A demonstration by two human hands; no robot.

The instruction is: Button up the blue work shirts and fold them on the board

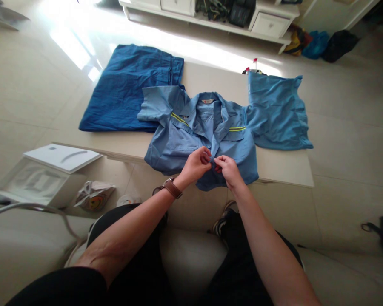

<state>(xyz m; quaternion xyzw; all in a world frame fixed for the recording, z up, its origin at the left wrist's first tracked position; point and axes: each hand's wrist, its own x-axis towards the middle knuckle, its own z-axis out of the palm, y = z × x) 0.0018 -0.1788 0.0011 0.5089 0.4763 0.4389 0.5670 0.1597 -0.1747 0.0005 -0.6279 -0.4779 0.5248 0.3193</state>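
Observation:
A light blue work shirt with yellow chest stripes lies face up on a low beige table, its hem hanging over the near edge. My left hand, with a brown watch at the wrist, pinches the shirt's front placket near the bottom. My right hand pinches the opposite edge of the placket, its fingertips touching the left hand's. Both hands are closed on the fabric at the centre front. A dark blue garment lies spread at the table's far left.
A second light blue garment lies at the table's right, with a bottle behind it. A white box and a crumpled bag sit on the floor at left. A white cabinet and bags stand at the back.

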